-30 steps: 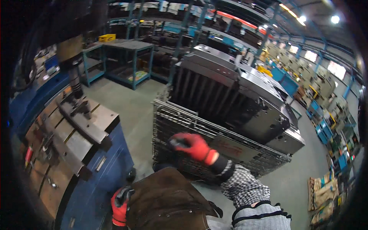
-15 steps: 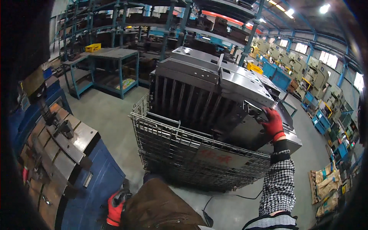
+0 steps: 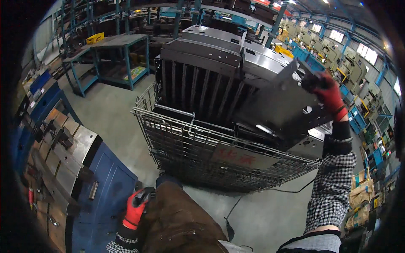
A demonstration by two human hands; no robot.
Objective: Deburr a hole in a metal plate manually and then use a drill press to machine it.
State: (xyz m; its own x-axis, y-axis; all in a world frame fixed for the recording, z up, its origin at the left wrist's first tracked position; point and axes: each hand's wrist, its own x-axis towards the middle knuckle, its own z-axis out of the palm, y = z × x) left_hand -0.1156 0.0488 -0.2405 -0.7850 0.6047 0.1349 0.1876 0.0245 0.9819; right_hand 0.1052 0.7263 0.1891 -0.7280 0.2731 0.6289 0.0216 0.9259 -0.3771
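My right hand (image 3: pixel 327 92), in a red and black glove, grips the upper right edge of a grey sheet-metal panel (image 3: pixel 280 99). The panel has round cutouts and stands tilted above the right end of a wire mesh cage (image 3: pixel 190 137). Behind it, several dark metal panels (image 3: pixel 198 90) stand in a row inside the cage, beneath large folded sheet-metal parts (image 3: pixel 202 50). My left hand (image 3: pixel 139 204), gloved alike, hangs beside my brown-clad thigh, near a blue cabinet. Its fingers are loosely bent, with nothing visible in them.
At left stands the blue cabinet (image 3: pixel 105 181) with a worn metal worktop carrying tools and steel blocks. Farther back are a blue-framed table (image 3: pixel 114 41) with a yellow bin (image 3: pixel 95 38) and tall racks. A black cable (image 3: pixel 291 191) lies on the floor beside the cage.
My right hand has moved up and to the right, lifting the sheet-metal panel's edge with it. My left hand has come slightly up, still beside my thigh. The view has shifted.
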